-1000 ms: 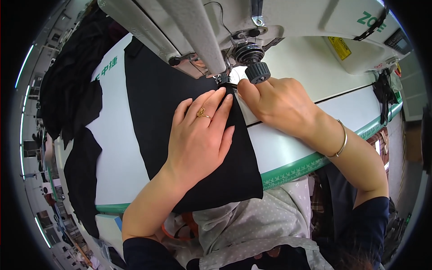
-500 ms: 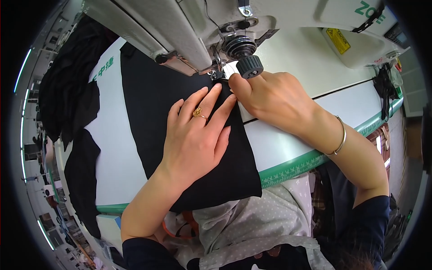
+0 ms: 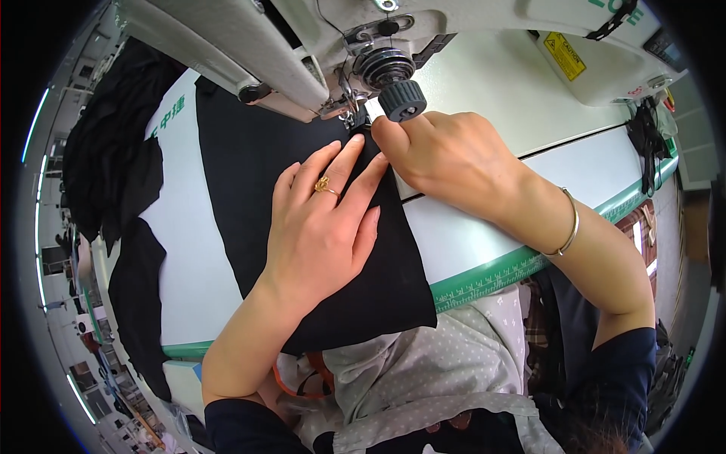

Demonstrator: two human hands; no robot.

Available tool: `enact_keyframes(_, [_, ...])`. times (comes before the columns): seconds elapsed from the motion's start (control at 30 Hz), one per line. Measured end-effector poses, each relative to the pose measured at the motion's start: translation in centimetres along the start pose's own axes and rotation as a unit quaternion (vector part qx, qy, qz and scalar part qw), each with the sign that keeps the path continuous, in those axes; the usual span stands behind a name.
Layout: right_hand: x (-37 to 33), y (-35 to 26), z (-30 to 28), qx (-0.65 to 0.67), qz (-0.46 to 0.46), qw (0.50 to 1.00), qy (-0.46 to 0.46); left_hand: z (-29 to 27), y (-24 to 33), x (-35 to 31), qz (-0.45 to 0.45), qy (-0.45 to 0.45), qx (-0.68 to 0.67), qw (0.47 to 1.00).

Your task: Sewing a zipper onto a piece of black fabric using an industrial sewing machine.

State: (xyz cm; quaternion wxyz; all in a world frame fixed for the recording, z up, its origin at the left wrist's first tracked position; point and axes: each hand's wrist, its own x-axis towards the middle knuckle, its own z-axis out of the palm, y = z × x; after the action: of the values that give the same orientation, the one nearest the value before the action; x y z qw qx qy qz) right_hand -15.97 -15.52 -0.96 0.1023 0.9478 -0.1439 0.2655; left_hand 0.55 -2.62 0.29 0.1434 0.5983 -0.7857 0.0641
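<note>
A long piece of black fabric [image 3: 355, 303] lies under the sewing machine's presser foot [image 3: 352, 119], its near end hanging over the table's front edge. My left hand [image 3: 318, 227], with a gold ring, rests flat on it, fingers spread and the fingertips just short of the foot. Beside the foot, at the fabric's right edge, my right hand [image 3: 454, 155] is closed with its fingers curled under. The dark tension knob [image 3: 402, 101] stands in front of its fingertips, and whatever they grip is hidden.
The sewing machine's head [image 3: 249, 45] overhangs the work. A green ruler strip [image 3: 491, 276] runs along the white table's front edge. Heaped black cloth [image 3: 106, 144] lies at the far left, with another black piece [image 3: 138, 287] nearer. Black cords [image 3: 646, 147] hang at the right.
The whole view has shifted slightly, with the machine head now a little farther up and left. Both hands keep nearly the same pose and place beside the presser foot.
</note>
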Motion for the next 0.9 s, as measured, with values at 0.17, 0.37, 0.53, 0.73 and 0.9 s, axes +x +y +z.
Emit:
enact_keyframes(0.17, [-0.1, 0.3, 0.1, 0.007, -0.007, 1.0, -0.013, 0.0, 0.0, 0.0, -0.002, -0.003, -0.008, 1.0])
enact_keyframes(0.37, [0.0, 0.2, 0.0, 0.011, 0.003, 1.0, -0.009, 0.2, 0.0, -0.1, 0.002, 0.007, -0.008, 1.0])
enact_keyframes(0.53, [0.2, 0.3, -0.1, 0.012, 0.001, 1.0, -0.026, 0.3, -0.1, -0.1, 0.002, 0.012, -0.004, 1.0])
enact_keyframes(0.73, [0.0, 0.1, -0.2, 0.023, 0.026, 0.999, -0.04, 0.2, -0.3, -0.2, 0.015, 0.025, -0.029, 0.999])
enact_keyframes(0.9, [-1.7, 2.8, -0.4, 0.184, 0.131, 0.974, 0.012, 0.0, -3.7, 0.2, -0.122, 0.179, -0.271, 0.938])
